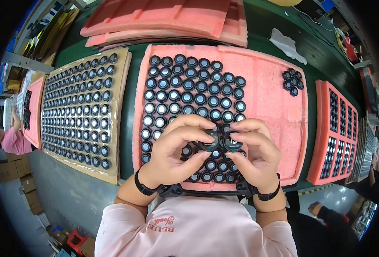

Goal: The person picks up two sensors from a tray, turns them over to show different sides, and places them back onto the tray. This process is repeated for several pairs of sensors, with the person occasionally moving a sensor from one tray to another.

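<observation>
Over the near part of a pink foam tray (266, 111), my left hand (174, 150) pinches a small round black device (211, 140) between thumb and fingers. My right hand (260, 150) grips a second round black device (232, 142) the same way. Both are held upright side by side, a small gap apart, with glossy faces and pale printing toward me. Beneath and beyond my hands, rows of black round pieces with grey centres (201, 87) fill the tray's left and middle. My hands hide some of them.
A small cluster of black pieces (292, 81) sits at the tray's far right. To the left lies a cardboard-backed tray of similar pieces (80, 111); to the right, a pink compartment tray (322, 141). Foam sheets (164, 19) are stacked behind. Another person (11, 139) is at far left.
</observation>
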`<state>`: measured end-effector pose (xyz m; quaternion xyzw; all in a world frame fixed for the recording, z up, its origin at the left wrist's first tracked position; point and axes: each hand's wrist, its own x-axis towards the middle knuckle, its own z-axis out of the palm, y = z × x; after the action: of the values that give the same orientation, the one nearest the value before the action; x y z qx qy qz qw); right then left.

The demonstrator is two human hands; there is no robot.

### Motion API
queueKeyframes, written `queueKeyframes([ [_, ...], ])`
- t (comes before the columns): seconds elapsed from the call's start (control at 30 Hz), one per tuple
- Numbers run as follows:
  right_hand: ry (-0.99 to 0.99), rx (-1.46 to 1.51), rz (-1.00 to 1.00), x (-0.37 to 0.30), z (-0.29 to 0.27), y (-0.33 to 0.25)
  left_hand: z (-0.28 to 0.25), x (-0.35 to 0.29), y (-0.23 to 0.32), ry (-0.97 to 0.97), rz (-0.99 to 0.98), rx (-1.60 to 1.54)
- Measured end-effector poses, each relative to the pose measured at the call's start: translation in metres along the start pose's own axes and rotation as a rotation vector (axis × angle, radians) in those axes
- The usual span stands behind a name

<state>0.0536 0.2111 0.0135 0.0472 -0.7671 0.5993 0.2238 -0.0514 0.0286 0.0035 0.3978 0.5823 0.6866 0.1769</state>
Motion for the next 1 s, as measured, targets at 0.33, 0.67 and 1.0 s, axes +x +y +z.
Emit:
queueKeyframes([
  [0.33,0.039,0.052,-0.042,-0.0044,0.0042,0.0043,0.0030,-0.0017,-0.0018,-0.029,0.120,-0.021],
  [0.67,0.065,0.030,-0.051,-0.0057,0.0056,0.0056,0.0025,-0.0018,-0.0006,-0.023,0.120,0.019],
  [1.0,-0.033,0.058,-0.036,-0.0063,-0.0005,0.0041,-0.0043,-0.0006,-0.0007,-0.081,0.132,0.060],
])
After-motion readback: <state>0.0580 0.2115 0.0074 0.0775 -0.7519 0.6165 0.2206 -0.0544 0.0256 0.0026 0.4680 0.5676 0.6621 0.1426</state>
